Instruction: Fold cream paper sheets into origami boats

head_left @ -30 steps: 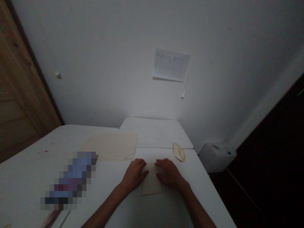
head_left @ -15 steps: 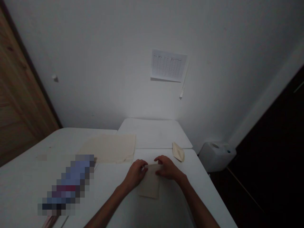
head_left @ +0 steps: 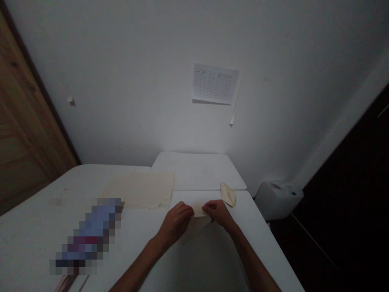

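A small, thin cream sheet (head_left: 199,209), cloth or paper I cannot tell, is stretched between my hands just above the white table. My left hand (head_left: 179,217) pinches its left edge between thumb and fingers. At the opposite edge, my right hand (head_left: 218,213) grips it with closed fingertips. Part of the sheet hangs below the hands in shadow, its lower outline faint. Beyond my right hand lies another cream piece (head_left: 228,194), folded and slightly curled.
A large cream sheet (head_left: 142,188) with a ragged front edge lies on the white table (head_left: 200,170) to the left. Nearer stands a pixelated blue object (head_left: 91,231). A white plastic container (head_left: 278,198) is on the floor at right. A printed page (head_left: 215,83) hangs on the wall.
My hands have closed on the small sheet's edges. It lay flat with its length toward me; its upper part now tilts up between my fingers, and its near end shows less.
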Available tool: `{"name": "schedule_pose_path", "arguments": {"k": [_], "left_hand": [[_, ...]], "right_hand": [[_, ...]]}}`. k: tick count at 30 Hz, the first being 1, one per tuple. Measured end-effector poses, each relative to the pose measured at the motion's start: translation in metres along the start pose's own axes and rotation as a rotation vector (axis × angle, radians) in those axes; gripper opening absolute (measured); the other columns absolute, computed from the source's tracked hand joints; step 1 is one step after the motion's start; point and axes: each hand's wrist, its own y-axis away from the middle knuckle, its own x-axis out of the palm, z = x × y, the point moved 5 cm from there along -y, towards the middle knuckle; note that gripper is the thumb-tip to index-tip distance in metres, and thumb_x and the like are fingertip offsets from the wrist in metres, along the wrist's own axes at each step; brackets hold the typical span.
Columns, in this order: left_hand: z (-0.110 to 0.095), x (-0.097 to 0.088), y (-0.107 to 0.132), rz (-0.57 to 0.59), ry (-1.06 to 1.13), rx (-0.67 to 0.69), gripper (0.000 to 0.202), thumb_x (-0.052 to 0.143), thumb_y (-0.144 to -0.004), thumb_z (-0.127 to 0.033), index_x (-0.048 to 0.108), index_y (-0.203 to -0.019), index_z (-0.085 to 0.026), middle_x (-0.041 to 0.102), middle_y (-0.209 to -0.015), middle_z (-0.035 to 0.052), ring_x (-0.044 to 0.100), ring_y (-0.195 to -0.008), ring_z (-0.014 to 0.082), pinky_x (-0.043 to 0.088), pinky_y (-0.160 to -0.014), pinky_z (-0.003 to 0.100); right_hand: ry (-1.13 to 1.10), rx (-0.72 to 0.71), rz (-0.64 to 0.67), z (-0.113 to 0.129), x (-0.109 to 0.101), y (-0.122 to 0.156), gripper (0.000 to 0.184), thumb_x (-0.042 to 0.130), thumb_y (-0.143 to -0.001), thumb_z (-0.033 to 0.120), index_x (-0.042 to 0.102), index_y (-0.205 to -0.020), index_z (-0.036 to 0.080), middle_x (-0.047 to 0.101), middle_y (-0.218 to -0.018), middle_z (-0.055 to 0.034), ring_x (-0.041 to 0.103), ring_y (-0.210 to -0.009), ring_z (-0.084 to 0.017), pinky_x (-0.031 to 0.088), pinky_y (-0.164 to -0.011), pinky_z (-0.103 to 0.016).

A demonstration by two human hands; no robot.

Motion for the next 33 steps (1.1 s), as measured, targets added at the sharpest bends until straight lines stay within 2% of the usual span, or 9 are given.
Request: {"name": "schedule_pose_path", "arguments": {"k": [4, 7, 10, 14, 18, 22, 27, 30, 33], "left_hand": [[-0.010, -0.014, 0.009, -0.039, -0.114, 0.138, 0.021, 0.048, -0.084, -0.007, 0.062, -0.094, -0.019, 0.069, -0.101, 0.0082, 0.058, -0.094, 0.0224, 0.050, -0.081, 0.040], [-0.012, -0.014, 0.024, 0.103, -0.119, 0.122, 0.024, 0.048, -0.079, -0.005, 0.062, -0.092, -0.019, 0.065, -0.118, 0.0082, 0.054, -0.113, 0.0261, 0.047, -0.092, 0.046], [-0.014, -0.007, 0.039, 0.289, -0.032, 0.055, 0.031, 0.047, -0.075, -0.004, 0.064, -0.095, -0.020, 0.058, -0.131, 0.0068, 0.047, -0.125, 0.0264, 0.044, -0.100, 0.047], [-0.015, 0.001, 0.050, 0.416, 0.090, -0.051, 0.058, 0.047, -0.070, -0.004, 0.056, -0.124, -0.022, 0.051, -0.139, 0.0067, 0.043, -0.130, 0.0247, 0.039, -0.105, 0.047], [-0.014, 0.005, 0.054, 0.468, 0.153, -0.121, 0.073, 0.049, -0.065, -0.005, 0.045, -0.136, -0.024, 0.050, -0.140, 0.0059, 0.043, -0.130, 0.0248, 0.036, -0.108, 0.046], [-0.012, 0.008, 0.057, 0.508, 0.162, -0.145, 0.080, 0.051, -0.061, -0.006, 0.042, -0.139, -0.023, 0.048, -0.141, 0.0077, 0.043, -0.130, 0.0264, 0.035, -0.109, 0.047], [-0.016, 0.008, 0.054, 0.515, 0.140, -0.160, 0.075, 0.050, -0.060, -0.007, 0.048, -0.134, -0.021, 0.052, -0.137, 0.0096, 0.046, -0.127, 0.0256, 0.037, -0.107, 0.045], [-0.018, 0.005, 0.052, 0.514, 0.146, -0.160, 0.074, 0.049, -0.060, -0.006, 0.049, -0.132, -0.021, 0.053, -0.136, 0.0092, 0.047, -0.126, 0.0256, 0.038, -0.107, 0.045], [-0.019, 0.001, 0.053, 0.482, 0.161, -0.152, 0.070, 0.048, -0.061, -0.004, 0.051, -0.129, -0.022, 0.055, -0.135, 0.0075, 0.047, -0.126, 0.0251, 0.038, -0.106, 0.045]], "right_hand": [[-0.073, 0.068, -0.191, -0.008, -0.009, 0.013, 0.044, 0.052, -0.078, 0.047, 0.060, -0.104, 0.011, 0.062, -0.060, -0.0002, 0.055, -0.043, -0.013, 0.044, -0.040, -0.022], [-0.078, 0.104, -0.372, -0.011, -0.016, 0.033, 0.059, 0.056, -0.076, 0.041, 0.044, -0.126, 0.012, 0.064, -0.063, 0.0012, 0.057, -0.043, -0.015, 0.044, -0.040, -0.023], [0.169, 0.100, -0.426, -0.008, -0.016, 0.055, 0.064, 0.059, -0.075, 0.034, 0.038, -0.132, 0.015, 0.066, -0.063, 0.0017, 0.064, -0.057, -0.020, 0.048, -0.057, -0.028], [0.476, 0.161, -0.375, -0.004, -0.010, 0.074, 0.064, 0.058, -0.078, 0.029, 0.035, -0.137, 0.021, 0.069, -0.070, 0.0013, 0.067, -0.071, -0.022, 0.046, -0.067, -0.029], [0.712, 0.211, -0.338, -0.002, -0.007, 0.086, 0.057, 0.058, -0.082, 0.031, 0.039, -0.135, 0.021, 0.068, -0.073, -0.0015, 0.066, -0.072, -0.023, 0.043, -0.066, -0.030], [0.907, 0.007, -0.298, 0.016, -0.003, 0.086, 0.028, 0.053, -0.086, 0.024, 0.059, -0.113, 0.022, 0.067, -0.092, -0.0079, 0.061, -0.089, -0.025, 0.044, -0.079, -0.034], [0.818, -0.431, 0.007, 0.038, 0.017, 0.081, 0.030, 0.051, -0.082, 0.008, 0.067, -0.101, 0.025, 0.058, -0.122, -0.0035, 0.049, -0.113, -0.021, 0.037, -0.098, -0.034], [0.746, -0.474, 0.123, 0.034, 0.022, 0.078, 0.029, 0.052, -0.082, 0.009, 0.068, -0.100, 0.026, 0.060, -0.121, -0.0015, 0.048, -0.113, -0.019, 0.035, -0.099, -0.034], [0.671, -0.421, 0.114, 0.027, 0.020, 0.076, 0.024, 0.055, -0.080, 0.013, 0.069, -0.097, 0.024, 0.064, -0.110, -0.0027, 0.052, -0.105, -0.018, 0.037, -0.095, -0.032]]}}
